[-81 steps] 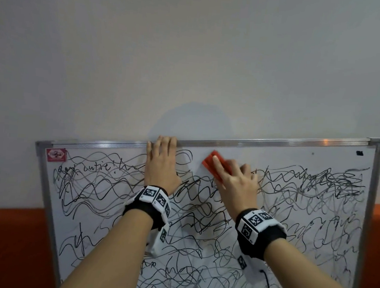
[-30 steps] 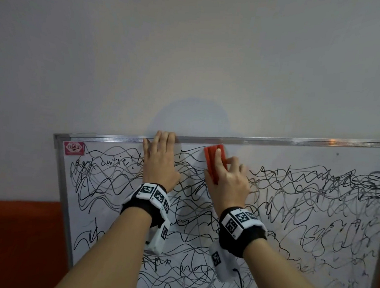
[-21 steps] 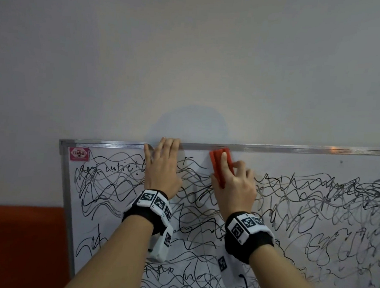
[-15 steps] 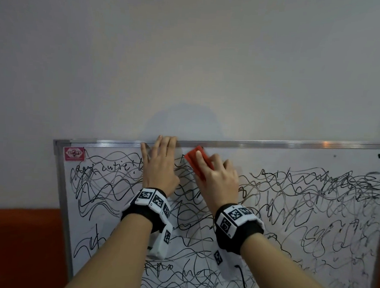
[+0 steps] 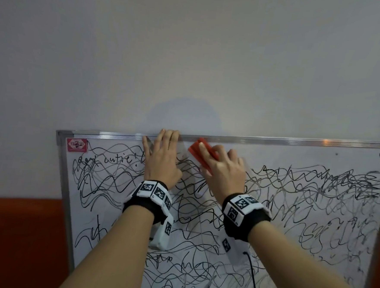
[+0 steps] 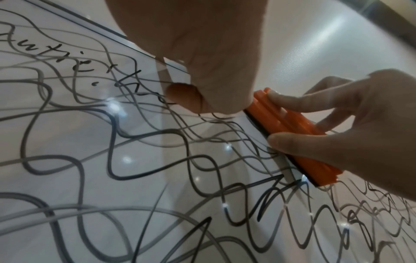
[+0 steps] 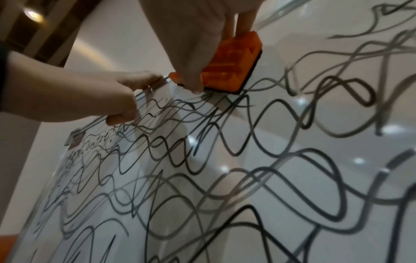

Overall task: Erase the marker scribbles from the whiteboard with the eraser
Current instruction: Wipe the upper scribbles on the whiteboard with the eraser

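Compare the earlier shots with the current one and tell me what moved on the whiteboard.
The right hand has swept the orange eraser back and forth along the top strip of the whiteboard, tilting it on the way, and a small patch beside it near the top frame now looks wiped. The left hand stays flat against the board with its fingertips at the top frame. Most scribbles remain.

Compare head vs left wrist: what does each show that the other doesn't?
Head only: the whiteboard's metal frame, red sticker, wall above, both wristbands.
Left wrist only: the black felt strip under the eraser lying against the board, and the right hand's thumb along its edge.
Both: orange eraser, scribbles, left hand on the whiteboard.
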`<state>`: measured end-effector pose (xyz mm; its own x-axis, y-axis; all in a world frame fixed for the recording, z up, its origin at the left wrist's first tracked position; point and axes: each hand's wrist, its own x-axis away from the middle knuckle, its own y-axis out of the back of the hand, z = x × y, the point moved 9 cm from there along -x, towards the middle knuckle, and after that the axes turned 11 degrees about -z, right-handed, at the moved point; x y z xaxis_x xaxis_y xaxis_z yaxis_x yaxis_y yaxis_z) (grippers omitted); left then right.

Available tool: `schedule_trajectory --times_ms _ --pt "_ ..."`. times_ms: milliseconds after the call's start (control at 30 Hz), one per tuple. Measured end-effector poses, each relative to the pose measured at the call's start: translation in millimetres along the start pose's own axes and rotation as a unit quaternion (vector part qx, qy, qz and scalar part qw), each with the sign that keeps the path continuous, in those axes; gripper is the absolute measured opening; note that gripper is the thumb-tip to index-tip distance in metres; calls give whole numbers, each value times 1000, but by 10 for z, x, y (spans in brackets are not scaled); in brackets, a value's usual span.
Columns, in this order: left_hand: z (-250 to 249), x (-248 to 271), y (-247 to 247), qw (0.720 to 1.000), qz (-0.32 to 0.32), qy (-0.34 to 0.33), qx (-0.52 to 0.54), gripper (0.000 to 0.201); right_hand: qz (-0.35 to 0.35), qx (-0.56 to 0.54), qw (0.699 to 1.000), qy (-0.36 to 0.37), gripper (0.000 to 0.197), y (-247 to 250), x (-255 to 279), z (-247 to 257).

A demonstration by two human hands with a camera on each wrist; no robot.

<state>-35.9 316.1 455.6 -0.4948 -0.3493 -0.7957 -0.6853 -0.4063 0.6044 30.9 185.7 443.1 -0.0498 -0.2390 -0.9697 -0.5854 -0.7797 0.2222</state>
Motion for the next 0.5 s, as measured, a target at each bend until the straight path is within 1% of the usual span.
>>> schedule_trajectory --times_ms 33,67,167,200,300,333,433,467,500 --pt "-1 0 -1 1000 -1 -1 -6 97 -5 3 1000 -15 70 26 12 -75" --pt "-6 2 2 1000 -5 -3 -12 97 -6 6 1000 -15 70 38 43 -108" --pt "-12 9 -11 1000 -6 -5 -29 99 20 -2 999 44 72 9 109 -101" --pt "-16 11 -16 999 -6 -6 -33 101 22 2 999 48 71 12 90 -153" --pt "-21 14 -36 1000 -1 -3 -30 102 13 6 1000 -4 69 72 40 -370" --pt "-18 16 -36 1000 0 -2 -26 101 15 3 1000 2 69 67 62 -374" --pt "-20 17 -36 1000 6 2 -17 101 35 -8 994 99 67 57 100 -314" --pt "-23 19 -37 1000 7 3 -14 100 34 -2 993 113 66 72 70 -361" --pt "-26 20 -41 1000 9 5 -12 100 27 6 994 104 65 98 26 -437"
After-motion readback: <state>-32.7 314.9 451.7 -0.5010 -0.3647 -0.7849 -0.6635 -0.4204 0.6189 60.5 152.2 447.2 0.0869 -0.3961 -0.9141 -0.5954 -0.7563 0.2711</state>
